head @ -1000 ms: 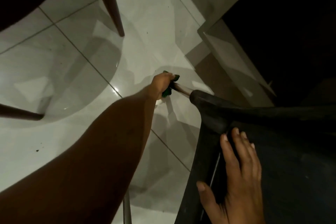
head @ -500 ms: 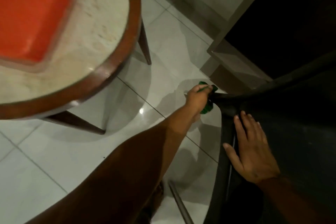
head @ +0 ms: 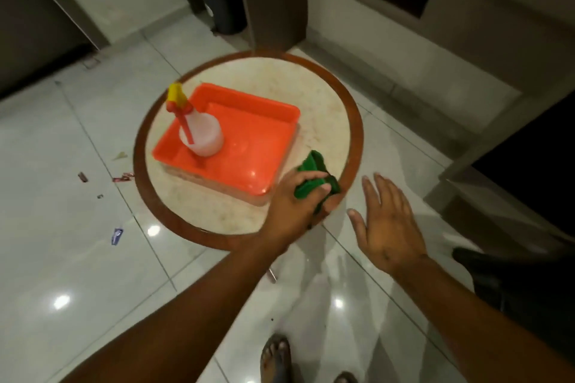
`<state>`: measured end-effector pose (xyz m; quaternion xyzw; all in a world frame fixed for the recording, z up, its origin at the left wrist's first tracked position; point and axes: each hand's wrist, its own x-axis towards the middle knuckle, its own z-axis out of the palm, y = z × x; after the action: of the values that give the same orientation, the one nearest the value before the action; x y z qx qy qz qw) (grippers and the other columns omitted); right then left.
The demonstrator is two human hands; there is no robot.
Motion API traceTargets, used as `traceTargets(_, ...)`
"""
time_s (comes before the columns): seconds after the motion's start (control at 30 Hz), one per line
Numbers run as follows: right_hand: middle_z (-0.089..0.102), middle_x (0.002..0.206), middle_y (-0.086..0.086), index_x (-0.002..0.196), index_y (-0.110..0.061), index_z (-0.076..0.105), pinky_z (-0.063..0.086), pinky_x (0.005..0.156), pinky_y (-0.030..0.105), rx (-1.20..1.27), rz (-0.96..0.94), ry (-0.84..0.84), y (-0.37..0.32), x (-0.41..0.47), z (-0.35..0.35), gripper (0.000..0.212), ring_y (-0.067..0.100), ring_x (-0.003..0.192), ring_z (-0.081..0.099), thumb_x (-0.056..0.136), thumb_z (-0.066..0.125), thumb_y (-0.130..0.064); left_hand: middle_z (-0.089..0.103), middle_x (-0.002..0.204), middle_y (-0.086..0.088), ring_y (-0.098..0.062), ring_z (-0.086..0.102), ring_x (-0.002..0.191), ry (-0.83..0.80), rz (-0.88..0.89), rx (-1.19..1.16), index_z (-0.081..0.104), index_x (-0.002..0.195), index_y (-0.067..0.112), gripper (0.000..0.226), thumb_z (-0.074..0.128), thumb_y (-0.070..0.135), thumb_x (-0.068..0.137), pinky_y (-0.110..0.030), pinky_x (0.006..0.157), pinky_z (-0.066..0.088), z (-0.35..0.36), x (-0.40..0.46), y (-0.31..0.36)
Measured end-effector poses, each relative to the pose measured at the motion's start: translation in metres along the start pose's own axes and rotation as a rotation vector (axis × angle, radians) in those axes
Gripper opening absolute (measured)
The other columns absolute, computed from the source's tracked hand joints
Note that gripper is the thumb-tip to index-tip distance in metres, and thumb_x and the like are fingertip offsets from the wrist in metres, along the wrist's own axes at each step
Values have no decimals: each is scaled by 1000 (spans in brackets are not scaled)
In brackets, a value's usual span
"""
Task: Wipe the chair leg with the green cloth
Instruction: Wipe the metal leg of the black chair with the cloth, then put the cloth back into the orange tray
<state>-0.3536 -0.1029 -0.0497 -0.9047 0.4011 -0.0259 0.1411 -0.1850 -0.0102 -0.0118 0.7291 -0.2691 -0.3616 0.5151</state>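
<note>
Both hands have come off the chair since the earlier frames: view now looks down on the round table [head: 353, 121] instead of the chair leg, and only a dark corner of the chair [head: 497, 270] shows at right edge

Largest to smallest:
- table: marble top, wood rim, on glossy tile floor
- orange tray [head: 258, 146] sits on it, spray bottle [head: 203, 132] standing upright inside
- left hand [head: 295, 204] over the table's near-right edge, fingers curled tight round the green cloth [head: 315, 176], which is bunched, just beside the tray corner
- right hand [head: 385, 224] flat, fingers spread, holding nothing, hovering over floor between table and chair

Progress: chair leg not in view, so can't confirm it's clean. Judging by the cloth arriving at the table, wiping looks finished; what's left is likely just dropping the cloth
</note>
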Motion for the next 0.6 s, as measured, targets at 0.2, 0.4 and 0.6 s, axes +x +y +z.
traceTargets(0.2, 28, 166, 20, 161, -10, 29, 15, 128, 49, -20, -81, -20, -65, 77, 15, 70, 37, 155, 24, 105, 38, -52, 59, 137, -18, -31, 57, 129, 131, 123, 346, 77, 114, 15, 28, 77, 22, 88, -39, 113, 45, -93, 68, -5)
traceTargets(0.4, 15, 170, 20, 163, -10, 20, 8, 129, 49, -160, -84, -139, -69, 107, 63, 74, 37, 158, 13, 106, 29, -56, 37, 162, -21, -39, 34, 150, 34, 54, 677, 73, 127, 24, 38, 72, 32, 90, -41, 125, 29, -92, 132, -51)
traceTargets(0.6, 8, 172, 20, 165, -11, 9, 7, 129, 51, -199, -87, -235, -62, 101, 79, 78, 37, 159, 7, 106, 24, -59, 20, 171, -20, -43, 15, 156, -76, 13, 898, 59, 143, 30, 48, 57, 33, 96, -57, 125, 26, -81, 142, -54)
